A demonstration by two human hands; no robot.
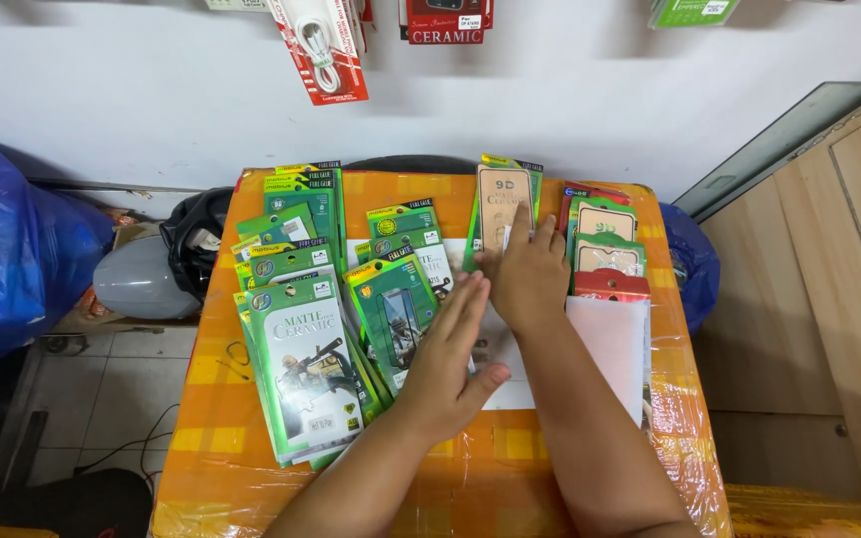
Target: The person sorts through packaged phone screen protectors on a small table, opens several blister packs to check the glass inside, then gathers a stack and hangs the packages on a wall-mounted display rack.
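Your left hand (455, 369) rests flat, palm down, fingers extended and pressed together with the thumb held out to the side; it grips nothing. It lies over a white sheet (610, 349) at the middle of the table and its fingertips reach just beside the green packet with a phone picture (396, 319). Your right hand (528, 274) also lies flat, fingers slightly spread, and the fingertips touch the lower edge of the tan-fronted screen protector packet (502, 204), which lies near the far edge of the table. Neither hand pinches an item. To your left a fanned stack of green packets (306, 364) overlaps toward the near-left side, with further green packets (301, 214) behind it. To your right a column of tan and red packets (605, 249) runs just beside the right hand. All items lie on the orange checked table cover (206, 399), wrapped in clear film. A blue plastic bag (7, 249) sits on the floor well off to the left.
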